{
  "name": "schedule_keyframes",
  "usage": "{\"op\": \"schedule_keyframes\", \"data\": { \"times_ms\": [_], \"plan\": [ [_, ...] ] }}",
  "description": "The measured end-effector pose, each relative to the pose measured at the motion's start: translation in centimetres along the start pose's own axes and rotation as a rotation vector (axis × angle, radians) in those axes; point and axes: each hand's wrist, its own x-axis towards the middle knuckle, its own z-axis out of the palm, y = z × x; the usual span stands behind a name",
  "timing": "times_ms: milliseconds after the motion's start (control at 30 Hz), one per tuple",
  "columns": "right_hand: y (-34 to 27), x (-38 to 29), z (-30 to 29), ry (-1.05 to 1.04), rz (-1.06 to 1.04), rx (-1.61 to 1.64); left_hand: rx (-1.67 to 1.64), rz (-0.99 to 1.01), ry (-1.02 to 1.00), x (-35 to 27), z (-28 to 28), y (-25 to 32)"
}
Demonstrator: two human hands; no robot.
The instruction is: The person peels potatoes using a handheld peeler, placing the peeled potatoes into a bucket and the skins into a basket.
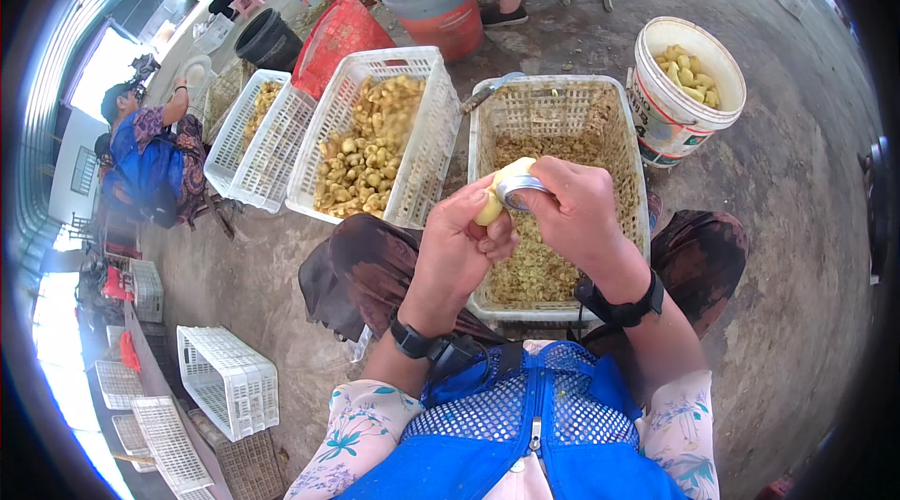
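My left hand (458, 247) grips a pale yellow, peeled piece of ginger (517, 167) above a white plastic basket (640, 198). In my right hand (587, 208) is a small round metal scraper (519, 185), pressed against the ginger. Part of the scraper is hidden by my thumb and fingers. Brown and yellowish peelings (534, 275) cover the bottom of the basket, which stands between my knees. A knife (491, 92) rests across its far left corner. Just past the basket on the right, a white bucket (675, 126) holds peeled ginger (688, 75).
Left of the basket stands a white crate (429, 141) of unpeeled ginger (369, 148), beside another crate (271, 148). Behind them are a red sack (344, 36) and a grey-and-red bucket (436, 15). A person (151, 155) sits at left; other people sit farther off. More crates (232, 380) lie lower left.
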Motion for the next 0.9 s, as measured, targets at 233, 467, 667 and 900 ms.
{"op": "schedule_keyframes", "data": {
  "times_ms": [233,467,667,900],
  "plan": [
    [2.0,0.2,1.9,-0.093,-0.179,-0.219,0.439,0.250,0.205,0.8,-1.5,-2.0],
    [2.6,0.7,1.5,-0.022,-0.109,-0.180,0.856,0.412,0.341,1.9,-1.2,-2.1],
    [2.2,0.3,-2.4,0.161,0.320,0.224,-0.046,0.040,0.040,1.5,-2.3,0.1],
    [-0.3,1.3,-3.8,-0.017,0.169,0.212,0.344,0.103,0.025,0.1,0.1,0.5]
  ]
}}
